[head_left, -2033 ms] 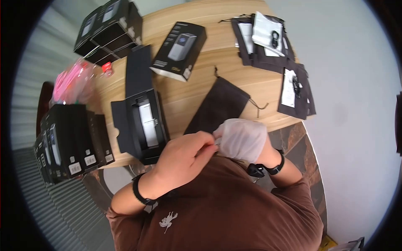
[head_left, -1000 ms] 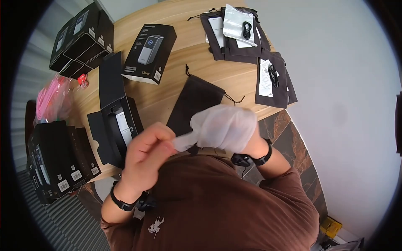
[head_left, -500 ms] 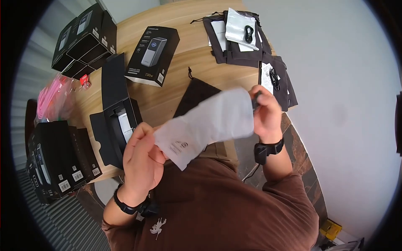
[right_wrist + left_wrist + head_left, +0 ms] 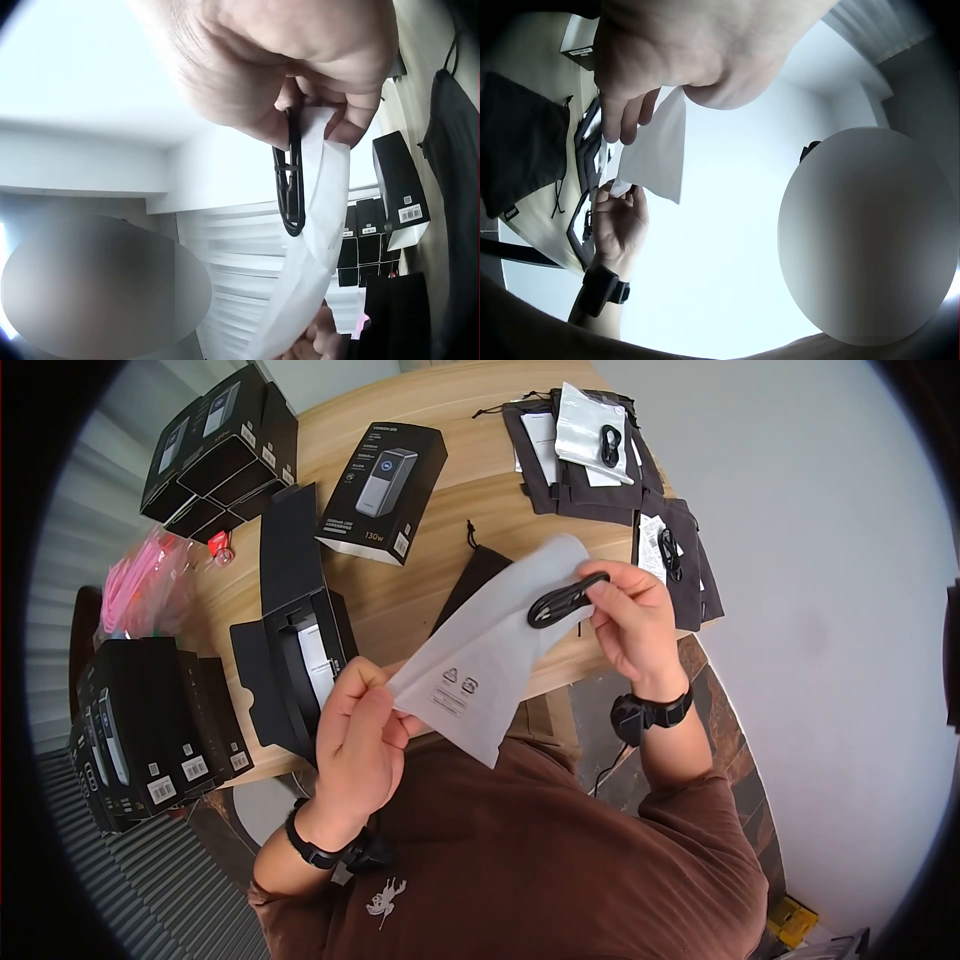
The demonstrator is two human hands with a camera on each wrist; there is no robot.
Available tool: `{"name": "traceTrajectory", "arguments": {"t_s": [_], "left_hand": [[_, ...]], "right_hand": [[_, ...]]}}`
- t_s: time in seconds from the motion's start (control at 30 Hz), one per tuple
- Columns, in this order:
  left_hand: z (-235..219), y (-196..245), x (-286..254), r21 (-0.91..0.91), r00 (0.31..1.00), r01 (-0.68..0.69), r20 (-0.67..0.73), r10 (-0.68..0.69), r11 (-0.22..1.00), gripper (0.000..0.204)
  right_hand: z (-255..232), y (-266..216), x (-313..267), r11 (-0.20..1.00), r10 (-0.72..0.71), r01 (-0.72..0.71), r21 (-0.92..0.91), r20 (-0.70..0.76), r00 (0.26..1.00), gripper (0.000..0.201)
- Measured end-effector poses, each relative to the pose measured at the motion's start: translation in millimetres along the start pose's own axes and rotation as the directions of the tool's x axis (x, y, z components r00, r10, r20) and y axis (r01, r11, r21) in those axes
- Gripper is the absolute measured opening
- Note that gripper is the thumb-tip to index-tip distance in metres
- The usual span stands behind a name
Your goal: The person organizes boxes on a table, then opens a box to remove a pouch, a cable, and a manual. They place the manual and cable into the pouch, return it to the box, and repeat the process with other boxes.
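Between both hands a thin white translucent bag (image 4: 480, 650) with small printed symbols is stretched at a slant. My left hand (image 4: 358, 750) pinches its lower left end between thumb and fingers. At the upper right end, my right hand (image 4: 638, 625) grips a bundled black cable (image 4: 563, 603) together with the bag's edge. In the right wrist view the cable (image 4: 289, 180) hangs from thumb and fingers alongside the white bag (image 4: 319, 202). Behind the bag, a dark drawstring pouch (image 4: 478, 575) lies on the wooden table (image 4: 500, 490), partly hidden.
An open black box (image 4: 292, 555) with a white insert lies on the left. A closed black box (image 4: 385, 490) sits at the back. More black boxes (image 4: 220, 450) are stacked back left and front left. Dark pouches (image 4: 590, 500) with papers and cables lie right, pink plastic (image 4: 145, 585) far left.
My right hand, covered by the white bag two seconds ago, has come out and now shows the black cable. The left hand has pulled the bag leftward, and it is spread flat.
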State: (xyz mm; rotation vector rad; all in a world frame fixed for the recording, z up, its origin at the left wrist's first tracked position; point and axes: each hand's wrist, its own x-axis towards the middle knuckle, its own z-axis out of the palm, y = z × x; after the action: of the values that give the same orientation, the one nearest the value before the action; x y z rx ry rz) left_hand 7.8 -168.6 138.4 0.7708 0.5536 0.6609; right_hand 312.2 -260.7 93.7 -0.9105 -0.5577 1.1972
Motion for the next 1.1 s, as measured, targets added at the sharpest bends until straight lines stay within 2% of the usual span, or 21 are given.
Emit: {"name": "traceTrajectory", "arguments": {"t_s": [0.03,0.13,0.17,0.2,0.27,0.3,0.4,0.43,0.53,0.63,0.7,0.77,0.87,0.9,0.93,1.0,1.03,1.1], "left_hand": [[-5.4,-5.7,-1.6,-0.027,0.999,0.019,0.026,-0.018,0.999,0.010],[-8.0,-10.8,-2.9,-0.176,0.995,0.065,0.088,-0.051,0.982,0.004],[-7.3,-11.9,-3.2,-0.236,0.993,0.082,0.106,-0.058,0.968,0.010],[-6.1,-13.4,-4.0,-0.179,0.989,0.145,0.059,-0.137,0.973,0.019],[-3.7,-15.8,-5.8,-0.074,0.960,0.271,-0.050,-0.275,0.960,0.040],[-3.8,-17.1,-8.4,0.215,0.984,0.162,0.042,-0.175,0.963,0.061],[-8.1,-22.3,-2.1,0.405,0.990,0.114,0.026,-0.136,0.907,0.060],[-4.0,-19.2,-1.3,0.440,0.994,0.106,-0.012,-0.112,0.892,0.053],[-4.0,-21.1,-0.2,0.505,0.985,0.163,-0.040,-0.165,0.848,0.051],[-8.9,-33.1,-2.4,0.626,0.985,0.110,0.034,-0.168,0.772,0.047],[-17.6,-42.7,-1.7,0.553,0.967,0.214,-0.005,-0.253,0.805,0.045],[-27.2,-54.4,0.8,0.472,0.952,0.280,-0.029,-0.303,0.836,0.042],[-40.6,-77.2,7.9,0.311,0.944,0.323,-0.047,-0.325,0.894,0.039],[-45.2,-84.8,9.6,0.242,0.940,0.340,-0.049,-0.339,0.909,0.039],[-47.5,-87.2,11.2,0.174,0.935,0.354,-0.050,-0.351,0.919,0.038],[-49.3,-84.0,13.3,0.049,0.919,0.394,-0.029,-0.393,0.918,0.036],[-50.4,-82.6,13.7,-0.018,0.912,0.410,-0.020,-0.411,0.912,0.035],[-47.9,-79.8,15.8,0.231,0.943,0.327,-0.026,-0.330,0.916,0.034]], "right_hand": [[-8.8,-9.5,2.3,0.998,0.055,-0.056,0.007,0.040,0.998,0.022],[-18.3,-14.7,3.9,0.993,0.108,-0.105,-0.051,0.042,0.993,0.022],[-16.5,-11.1,4.4,0.998,0.066,-0.065,-0.011,0.058,0.996,0.022],[-15.1,-9.3,3.9,0.999,0.025,-0.027,0.030,0.072,0.997,0.022],[-7.6,-12.1,-0.7,0.999,0.003,0.002,-0.034,0.143,0.990,0.021],[-4.4,-12.6,-1.9,0.998,-0.006,0.018,-0.063,0.179,0.984,0.021],[-6.9,-13.3,0.5,0.990,-0.006,0.034,-0.138,0.202,0.979,0.019],[-11.3,-14.7,5.7,0.994,0.023,-0.001,-0.111,0.198,0.980,0.020],[-11.2,-19.8,10.5,0.970,0.174,-0.167,-0.176,0.025,0.984,0.021],[2.7,-25.4,12.5,0.895,0.239,-0.235,-0.379,-0.039,0.970,0.019],[6.2,-19.5,14.9,0.838,0.139,-0.135,-0.529,-0.032,0.990,0.019],[7.0,-5.5,17.7,0.733,-0.089,0.098,-0.673,0.049,0.995,0.017],[17.4,-10.1,16.2,0.819,0.108,-0.027,-0.573,0.109,0.988,0.018],[29.1,-7.5,16.6,0.783,0.197,-0.061,-0.619,0.154,0.968,0.017],[31.1,1.2,19.6,0.715,0.383,-0.230,-0.660,0.095,0.919,0.018],[31.2,37.5,21.7,0.635,0.305,-0.110,-0.765,0.118,0.945,0.017],[31.2,43.4,21.3,0.584,0.295,-0.103,-0.805,0.092,0.951,0.017],[40.1,57.5,25.2,0.483,0.281,-0.079,-0.872,0.069,0.957,0.019]]}}
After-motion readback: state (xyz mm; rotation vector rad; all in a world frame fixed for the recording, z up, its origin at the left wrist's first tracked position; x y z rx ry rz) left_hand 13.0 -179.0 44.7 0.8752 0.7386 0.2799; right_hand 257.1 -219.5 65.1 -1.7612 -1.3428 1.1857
